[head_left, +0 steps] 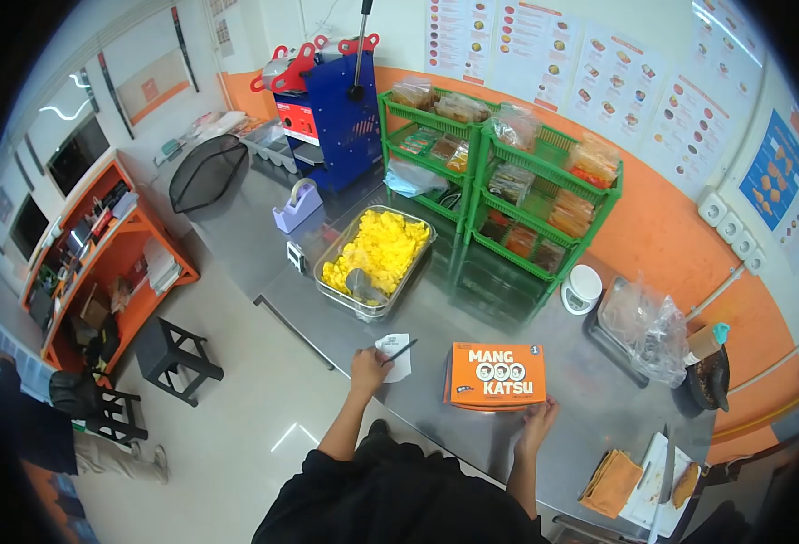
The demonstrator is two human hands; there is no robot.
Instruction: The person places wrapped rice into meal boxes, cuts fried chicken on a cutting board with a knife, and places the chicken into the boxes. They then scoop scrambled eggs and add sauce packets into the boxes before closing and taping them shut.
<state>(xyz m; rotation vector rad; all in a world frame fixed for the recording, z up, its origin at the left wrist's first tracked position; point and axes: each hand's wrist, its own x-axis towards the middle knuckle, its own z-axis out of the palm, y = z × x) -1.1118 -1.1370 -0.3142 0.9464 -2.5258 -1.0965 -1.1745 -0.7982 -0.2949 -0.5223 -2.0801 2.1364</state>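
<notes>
My left hand [369, 371] pinches a thin dark pen [402, 351] at the table's front edge. Beneath the pen lies a small white paper slip [396, 364] with faint print. To the right sits a closed orange box [496, 374] lettered "MANG KATSU". My right hand [536, 422] has its bent fingers on the box's front right corner. Beyond the slip, a clear rectangular tray [331, 295] holds yellow, scrambled-egg-like food [377, 249] with a scoop [361, 284] in it.
Green tiered racks [545, 213] with packets stand at the back, beside a blue machine [331, 118]. A tape dispenser [299, 210] and small timer [296, 257] are left of the tray. On the right are a white scale [582, 288], plastic bags [649, 317] and a knife [667, 467].
</notes>
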